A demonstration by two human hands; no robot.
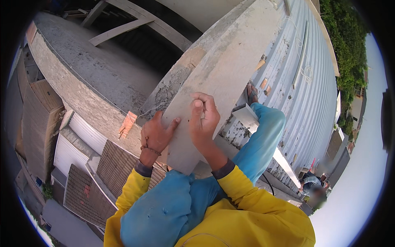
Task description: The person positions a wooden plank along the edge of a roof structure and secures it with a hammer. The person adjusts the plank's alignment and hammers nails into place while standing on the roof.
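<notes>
A long, wide grey plank (222, 66), dusty and pale, runs away from me along a concrete edge. My left hand (156, 136), with a beaded bracelet at the wrist, grips the plank's left edge near its close end. My right hand (203, 119) is over the plank, fingers curled in a pinch with the thumb; what they hold, if anything, is too small to make out. A thin string (146, 112) and an orange brick piece (127, 123) lie on the rough concrete ledge beside my left hand.
My legs straddle the ledge (57, 61). Corrugated metal roofing (306, 103) with coiled cord and a metal channel (247, 117) lie right. A dark opening with timber boards (121, 33) is upper left. House roofs (82, 189) lie far below left. Another person (310, 185) crouches lower right.
</notes>
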